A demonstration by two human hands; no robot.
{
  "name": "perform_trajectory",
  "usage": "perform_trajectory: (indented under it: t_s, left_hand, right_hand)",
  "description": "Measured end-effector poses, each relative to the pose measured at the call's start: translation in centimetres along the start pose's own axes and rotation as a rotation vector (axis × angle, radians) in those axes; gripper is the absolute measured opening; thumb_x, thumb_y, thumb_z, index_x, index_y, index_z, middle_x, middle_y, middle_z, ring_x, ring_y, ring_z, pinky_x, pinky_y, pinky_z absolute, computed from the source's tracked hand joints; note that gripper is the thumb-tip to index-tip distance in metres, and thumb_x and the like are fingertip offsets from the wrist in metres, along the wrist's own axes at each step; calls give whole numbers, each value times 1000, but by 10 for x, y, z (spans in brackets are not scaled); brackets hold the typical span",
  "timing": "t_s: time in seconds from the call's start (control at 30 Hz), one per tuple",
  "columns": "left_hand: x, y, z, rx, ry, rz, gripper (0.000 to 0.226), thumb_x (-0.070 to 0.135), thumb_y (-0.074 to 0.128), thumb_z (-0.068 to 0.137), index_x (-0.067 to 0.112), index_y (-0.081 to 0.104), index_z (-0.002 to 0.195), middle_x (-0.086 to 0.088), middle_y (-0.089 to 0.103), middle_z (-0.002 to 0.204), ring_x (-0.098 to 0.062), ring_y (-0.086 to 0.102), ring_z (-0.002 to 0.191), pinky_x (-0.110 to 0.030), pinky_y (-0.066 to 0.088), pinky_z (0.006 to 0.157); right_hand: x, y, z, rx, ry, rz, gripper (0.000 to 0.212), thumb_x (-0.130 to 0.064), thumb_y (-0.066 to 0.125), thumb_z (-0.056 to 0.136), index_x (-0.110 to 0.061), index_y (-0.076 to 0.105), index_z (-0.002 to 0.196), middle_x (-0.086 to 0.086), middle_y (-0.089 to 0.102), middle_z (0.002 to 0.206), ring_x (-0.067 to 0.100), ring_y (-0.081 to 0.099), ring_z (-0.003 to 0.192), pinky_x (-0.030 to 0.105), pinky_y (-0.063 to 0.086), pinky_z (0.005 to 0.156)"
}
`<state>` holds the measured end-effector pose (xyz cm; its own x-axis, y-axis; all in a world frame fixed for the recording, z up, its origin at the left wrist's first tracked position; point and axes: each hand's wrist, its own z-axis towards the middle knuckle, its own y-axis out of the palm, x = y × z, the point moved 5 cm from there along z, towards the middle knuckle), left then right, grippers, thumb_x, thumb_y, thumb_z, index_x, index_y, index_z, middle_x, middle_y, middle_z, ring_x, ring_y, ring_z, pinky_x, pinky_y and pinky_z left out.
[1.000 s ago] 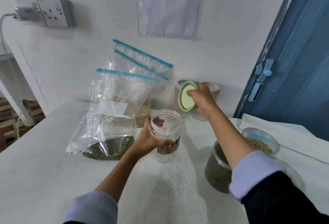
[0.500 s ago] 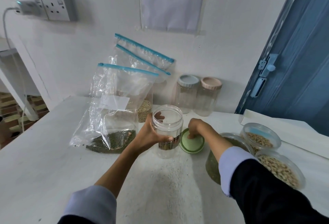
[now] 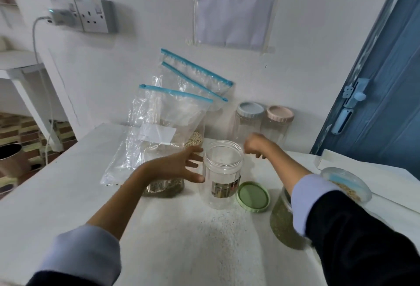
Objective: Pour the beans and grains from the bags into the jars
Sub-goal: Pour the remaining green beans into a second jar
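Note:
An empty clear jar (image 3: 221, 172) stands open at the middle of the white table (image 3: 68, 194). Its green lid (image 3: 253, 196) lies flat just to its right. My left hand (image 3: 179, 167) hovers beside the jar's left wall with fingers spread, holding nothing. My right hand (image 3: 255, 144) hangs above and behind the jar, fingers loosely curled, empty. A zip bag of green beans (image 3: 159, 140) leans at the left, with two more zip bags (image 3: 195, 81) behind it; one holds pale grain (image 3: 194, 139).
Two lidded empty jars, blue-lidded (image 3: 248, 122) and pink-lidded (image 3: 278, 124), stand against the wall. A jar of green beans (image 3: 284, 224) sits under my right forearm, and an open container of pale grain (image 3: 345, 185) lies at the right. A blue door (image 3: 386, 81) closes the right side.
My right hand set the green lid down beside the jar, let it go and rose behind the jar. My left hand released the jar and opened.

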<state>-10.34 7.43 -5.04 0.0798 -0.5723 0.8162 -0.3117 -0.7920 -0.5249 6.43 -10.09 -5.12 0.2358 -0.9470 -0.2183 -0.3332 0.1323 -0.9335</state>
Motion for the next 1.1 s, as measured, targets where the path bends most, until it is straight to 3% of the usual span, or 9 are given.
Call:
perform_trajectory:
  t_s: [0.13,0.23,0.37,0.47,0.6,0.8,0.9,0.97,1.1]
  left_hand:
    - [38,-56,-16,-82,-43,133,40,19,66,88,12,52,125,-3,66,117,-18,67,101,-33,53,92]
    - [65,-99,-12,15,19,152,20,17,54,94,8,59,112,-6,71,105,-21,70,92,-29,55,81]
    - [57,-150,9,339,34,125,17,16,54,95,4,62,104,-8,71,98,-17,67,76,-21,52,65]
    - [22,-183,21,681,0,73,8,11,55,93,5,59,91,-15,65,94,-20,60,69,-24,45,57]
    - [-34,-215,30,1001,-167,176,31,14,56,93,-4,55,118,-22,57,119,-39,51,113,-38,41,94]
    - [-70,-222,42,909,-297,-146,56,26,49,98,-3,29,142,-17,35,146,-32,38,132,-37,31,108]
    - [-72,-233,40,1008,-179,-252,38,21,55,94,-1,51,125,-15,55,126,-31,56,107,-34,50,85]
    - [-64,-236,37,1024,-76,-341,17,12,55,93,1,62,103,-8,62,101,-21,53,80,-22,41,59]
    - [-36,-236,27,972,92,-419,16,11,56,93,13,58,77,1,61,79,-14,54,69,-24,43,64]
  right_hand:
    - [-38,-63,-4,222,-144,505,14,-5,49,89,-6,63,87,13,62,84,20,54,61,22,36,50]
    - [-70,-88,-4,281,-227,704,20,-8,51,91,-15,56,73,9,62,84,14,53,60,23,41,52]
    - [-107,-96,9,337,-283,653,7,-9,54,90,-7,59,87,12,55,91,22,52,81,28,43,62]
    - [-128,-97,22,364,-300,539,22,-15,58,91,0,61,106,10,56,95,22,52,90,28,42,76]
    - [-148,-95,35,319,-301,441,22,-14,56,90,3,64,101,16,64,102,27,59,98,29,46,81]
    - [-173,-98,44,273,-340,369,23,-8,57,86,7,66,99,19,67,106,23,60,94,30,48,79]
    - [-181,-100,45,230,-341,395,16,-8,60,82,6,63,89,22,65,98,18,54,79,26,42,65]
    - [-187,-101,45,207,-364,394,21,-9,64,82,7,66,95,20,67,102,18,55,80,26,43,67]
    - [-201,-108,36,199,-423,400,10,-14,66,85,-7,58,84,10,54,79,15,49,69,21,36,56]
